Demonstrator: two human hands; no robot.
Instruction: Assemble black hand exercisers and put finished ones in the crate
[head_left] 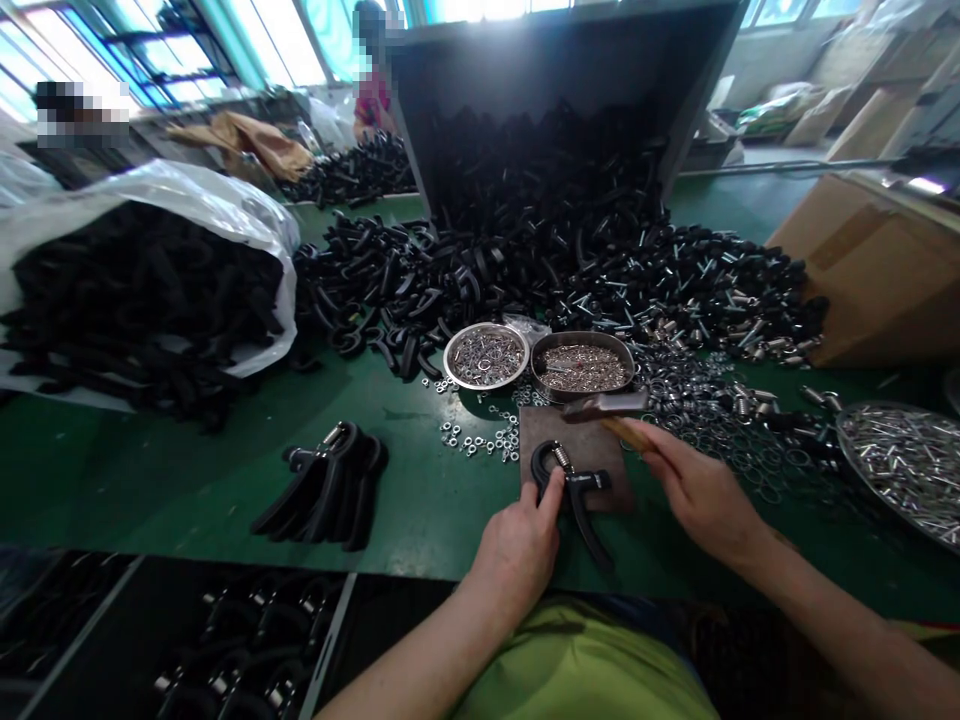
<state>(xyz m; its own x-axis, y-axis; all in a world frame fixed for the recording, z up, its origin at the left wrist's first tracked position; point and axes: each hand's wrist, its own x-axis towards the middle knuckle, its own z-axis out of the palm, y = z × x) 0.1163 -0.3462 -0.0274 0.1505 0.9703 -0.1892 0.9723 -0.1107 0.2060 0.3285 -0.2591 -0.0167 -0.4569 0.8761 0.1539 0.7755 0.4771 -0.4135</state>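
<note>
My right hand point(701, 495) grips a hammer by its wooden handle point(628, 434). The metal hammer head point(611, 404) hangs over the upper part of a flat brown plate point(611, 455). On that plate lies a black hand grip strengthener point(583, 520) with a silver spring point(561, 457) at its top. My left hand point(517, 550) is closed on its left side, fingertips beside the spring. A stack of similar black hand grips point(330, 490) lies on the green table to the left.
Behind the plate stand a round bowl point(486, 384) and an oval tin point(583, 390) of small metal parts. Loose rings and springs lie to the right, near a large tray of pins point(900, 470). Black handles spill from a tilted bin point(555, 70). A plastic bag point(277, 215) and cardboard box point(877, 260) flank them.
</note>
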